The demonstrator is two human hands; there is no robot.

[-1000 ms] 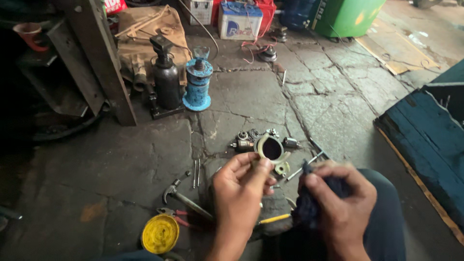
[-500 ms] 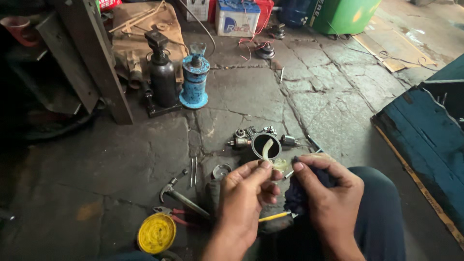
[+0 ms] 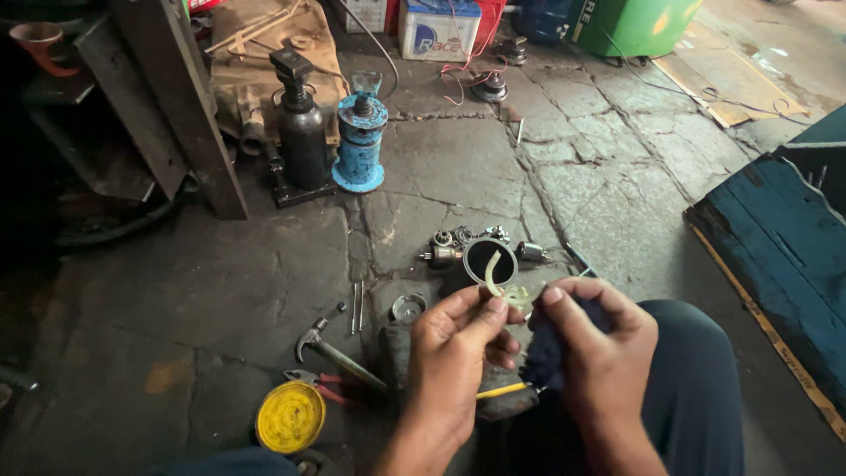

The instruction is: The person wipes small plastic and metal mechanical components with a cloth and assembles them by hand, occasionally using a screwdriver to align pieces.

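Left hand point(image 3: 454, 353): fingers pinched together on a pale ring-shaped part point(image 3: 504, 284), thumb and forefinger at its lower edge, the ring rising above the fingertips.
Right hand point(image 3: 599, 353): fingers bunched tight around a dark blue rag point(image 3: 548, 351), forefinger tip just beside the ring's lower lug.
Held part, place: between the two sets of fingertips, over the stone floor point(image 3: 458, 167), directly in front of a dark cylindrical housing point(image 3: 480, 262).
Handling, as judged: a light pinch at the rim looks wise, since the ring seems thin; the rag is best worked close to the pinch, so the ring does not flex.
Beyond the fingers: small metal parts point(image 3: 454, 240) clustered around the housing.
Left of the left fingers: hammer point(image 3: 330, 348), red-handled pliers point(image 3: 317, 383), yellow round lid point(image 3: 292, 417).
Beneath the hands: yellow-handled tool point(image 3: 502, 390), partly hidden.
Edges: blue wooden board point(image 3: 775, 256) well to the right; two bottle jacks point(image 3: 330, 137) far ahead.
Open room: bare floor ahead and to the right of the fingers.
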